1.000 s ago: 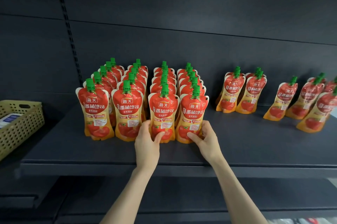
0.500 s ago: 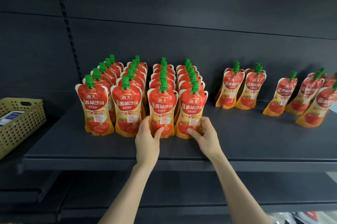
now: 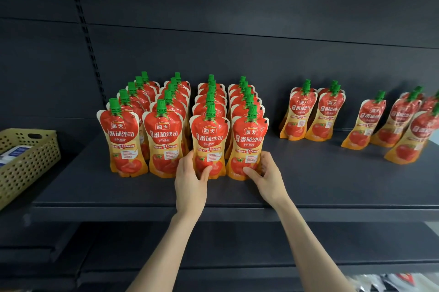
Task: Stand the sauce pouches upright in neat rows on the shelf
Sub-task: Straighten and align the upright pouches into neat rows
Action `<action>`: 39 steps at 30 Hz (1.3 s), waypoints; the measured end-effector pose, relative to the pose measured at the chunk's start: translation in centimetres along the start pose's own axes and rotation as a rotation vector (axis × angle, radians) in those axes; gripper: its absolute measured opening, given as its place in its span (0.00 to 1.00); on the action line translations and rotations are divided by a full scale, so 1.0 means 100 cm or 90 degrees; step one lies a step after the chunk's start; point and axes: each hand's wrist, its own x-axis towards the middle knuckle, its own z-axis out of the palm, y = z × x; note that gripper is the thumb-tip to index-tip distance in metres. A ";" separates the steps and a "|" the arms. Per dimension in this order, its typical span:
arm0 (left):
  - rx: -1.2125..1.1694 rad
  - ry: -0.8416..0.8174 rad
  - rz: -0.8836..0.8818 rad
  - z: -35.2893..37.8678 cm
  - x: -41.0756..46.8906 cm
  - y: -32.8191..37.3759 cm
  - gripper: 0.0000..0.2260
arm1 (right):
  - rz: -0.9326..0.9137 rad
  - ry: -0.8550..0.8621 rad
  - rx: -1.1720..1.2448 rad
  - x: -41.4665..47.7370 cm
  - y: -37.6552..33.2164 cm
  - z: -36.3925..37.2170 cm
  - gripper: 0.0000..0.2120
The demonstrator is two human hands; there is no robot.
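Red sauce pouches with green caps are standing upright in a block point(image 3: 164, 134) of four rows, running front to back on the dark shelf point(image 3: 308, 187). The left hand point(image 3: 190, 180) is gripping the front pouch of the block's third row point(image 3: 209, 139) low down, with its thumb lying across the printed tomato and its fingers wrapping round the pouch's left edge. The right hand point(image 3: 267, 177) is gripping the front pouch of the block's fourth row point(image 3: 249, 142) in the same way, thumb pressing on the lower front and fingers curling round the right edge. Both pouches are resting with their bases on the shelf, level with the front pouches of the block's two left rows. To the right of the block, well apart from it, a pair of short pouch rows point(image 3: 311, 113) is standing side by side. Farther right of the block, a loose group of pouches point(image 3: 394, 123) is leaning leftward, out of line. To the left of the block, a perforated olive basket point(image 3: 35, 163) is holding a white and blue pack. Behind the block, a dark back panel point(image 3: 237, 18) is rising, and a slotted upright point(image 3: 88, 37) is running up it above the block's left corner.
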 end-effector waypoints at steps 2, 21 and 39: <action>0.012 0.001 0.000 0.001 0.000 0.000 0.25 | 0.005 0.004 -0.016 -0.002 -0.001 0.001 0.20; 0.006 0.065 0.111 -0.005 -0.030 0.004 0.12 | -0.041 0.137 -0.199 -0.036 -0.001 -0.030 0.12; -0.169 -0.095 0.022 0.218 0.004 0.146 0.13 | -0.101 0.197 -0.194 0.078 0.052 -0.218 0.04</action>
